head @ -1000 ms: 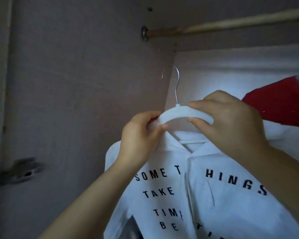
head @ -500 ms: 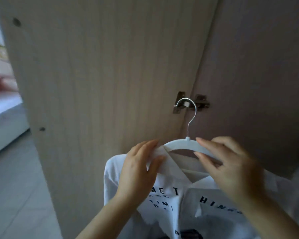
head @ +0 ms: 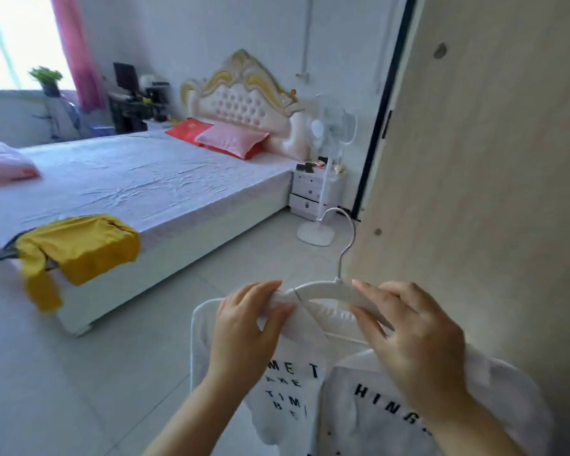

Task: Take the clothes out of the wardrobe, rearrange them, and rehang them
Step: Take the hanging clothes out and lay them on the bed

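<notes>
- White shirt (head: 287, 381) with black lettering hangs on a white hanger (head: 323, 287), held in the air over the tiled floor (head: 79, 373) just beside the open wardrobe door (head: 491, 159).
- On the hanger's left arm, the left hand (head: 244, 327) pinches the collar cloth, thumb under and fingers over.
- On the other arm, the right hand (head: 418, 330) clamps the hanger between thumb and fingers. The two hands sit apart, either side of the hanger's middle, the same grip as half a second ago.
- A second ago the shirt was inside the wardrobe under the rail. Now it is outside, and the view has swung from the door panel to the bedroom.
- At the bed's (head: 139, 179) near corner a yellow garment (head: 79, 248) drapes over the edge.
</notes>
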Available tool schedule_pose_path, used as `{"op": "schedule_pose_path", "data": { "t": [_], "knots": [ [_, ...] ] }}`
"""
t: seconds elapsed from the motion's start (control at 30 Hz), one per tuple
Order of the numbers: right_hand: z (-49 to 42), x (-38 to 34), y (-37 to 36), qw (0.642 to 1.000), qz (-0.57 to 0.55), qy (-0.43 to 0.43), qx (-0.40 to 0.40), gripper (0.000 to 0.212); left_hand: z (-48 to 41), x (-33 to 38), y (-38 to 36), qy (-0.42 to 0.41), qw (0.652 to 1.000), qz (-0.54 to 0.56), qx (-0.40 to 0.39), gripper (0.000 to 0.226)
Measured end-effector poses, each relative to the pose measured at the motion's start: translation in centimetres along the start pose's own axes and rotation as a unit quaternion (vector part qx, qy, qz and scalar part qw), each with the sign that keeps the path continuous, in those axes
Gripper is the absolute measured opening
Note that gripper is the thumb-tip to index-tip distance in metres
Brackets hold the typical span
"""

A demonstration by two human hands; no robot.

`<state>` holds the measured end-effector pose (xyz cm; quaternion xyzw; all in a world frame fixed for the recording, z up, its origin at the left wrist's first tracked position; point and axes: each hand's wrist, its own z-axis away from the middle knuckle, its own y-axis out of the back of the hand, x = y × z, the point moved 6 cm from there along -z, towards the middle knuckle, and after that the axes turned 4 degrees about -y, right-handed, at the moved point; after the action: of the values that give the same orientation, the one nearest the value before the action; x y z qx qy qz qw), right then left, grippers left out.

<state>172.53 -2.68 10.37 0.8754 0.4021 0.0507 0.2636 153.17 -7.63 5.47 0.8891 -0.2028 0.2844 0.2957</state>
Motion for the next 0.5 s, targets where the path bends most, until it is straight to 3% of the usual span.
{"op": "schedule_pose_path", "data": {
  "t": [0.23,0.5],
  "knots": [
    [-4.2,-8.6,-13.5,0.995,-0.077,0.032,-0.055,0.031,-2.9,-12.2,7.9,0.073,0.992,-0.093,0.051,0.041],
    [-9.8,-16.9,-28.9,0.98,-0.181,0.022,-0.082,0.031,-8.8,-25.3,15.4,0.069,0.977,-0.18,0.089,0.04]
  ]
}}
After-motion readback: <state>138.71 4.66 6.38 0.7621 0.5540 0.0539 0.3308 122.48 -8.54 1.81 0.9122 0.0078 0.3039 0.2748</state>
